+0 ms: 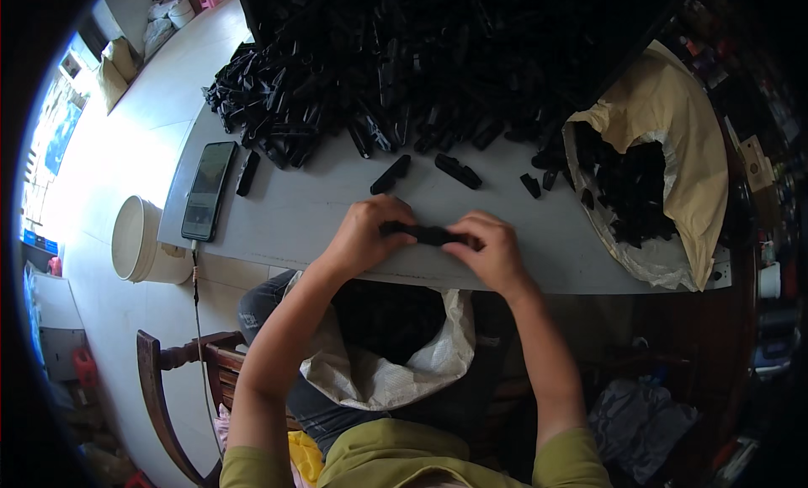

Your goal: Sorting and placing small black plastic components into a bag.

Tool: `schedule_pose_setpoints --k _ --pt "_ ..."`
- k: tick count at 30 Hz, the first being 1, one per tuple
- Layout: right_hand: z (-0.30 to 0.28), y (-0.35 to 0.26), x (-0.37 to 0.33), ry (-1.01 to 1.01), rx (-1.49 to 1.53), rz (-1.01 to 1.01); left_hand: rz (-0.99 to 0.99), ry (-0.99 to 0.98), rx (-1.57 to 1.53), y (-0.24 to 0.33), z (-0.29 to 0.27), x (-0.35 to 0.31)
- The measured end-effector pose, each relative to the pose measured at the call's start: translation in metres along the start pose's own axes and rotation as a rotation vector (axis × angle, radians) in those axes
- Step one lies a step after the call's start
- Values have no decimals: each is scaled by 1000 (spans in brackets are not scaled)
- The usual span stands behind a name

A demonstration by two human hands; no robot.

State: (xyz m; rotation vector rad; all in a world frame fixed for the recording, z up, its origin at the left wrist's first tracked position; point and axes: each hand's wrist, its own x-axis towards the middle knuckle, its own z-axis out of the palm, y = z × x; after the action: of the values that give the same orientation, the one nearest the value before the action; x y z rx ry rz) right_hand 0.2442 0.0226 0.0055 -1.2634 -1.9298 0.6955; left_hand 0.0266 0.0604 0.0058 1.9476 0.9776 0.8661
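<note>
Pale floor [143,160] lies left of the flat grey table [295,210]; over it, my left hand [370,231] and right hand [490,245] pinch an elongated black piece [431,234].

A hand could pass across the grey tabletop [290,214] between smartphone [209,192] and left hand [369,227]; a black plastic-part heap [324,105] blocks beyond, the tan sack [697,172] rightward
</note>
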Motion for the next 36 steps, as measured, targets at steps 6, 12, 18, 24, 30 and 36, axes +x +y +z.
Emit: schedule_pose_setpoints --k 6,12,18,24,30,36 --pt "-19 11 5 49 -158 -102 184 -112 154 2 -4 11" --pt "-62 53 10 308 -737 147 -29 0 368 26 34 64" --pt "-49 32 7 364 226 521 1 97 319 3 37 56" --pt "-27 18 1 75 519 417 187 82 260 8 27 34" --pt "-22 20 6 125 9 -30 39 9 109 5 22 35" --pt "-29 13 8 -10 -187 71 88 -3 112 -2 18 36"
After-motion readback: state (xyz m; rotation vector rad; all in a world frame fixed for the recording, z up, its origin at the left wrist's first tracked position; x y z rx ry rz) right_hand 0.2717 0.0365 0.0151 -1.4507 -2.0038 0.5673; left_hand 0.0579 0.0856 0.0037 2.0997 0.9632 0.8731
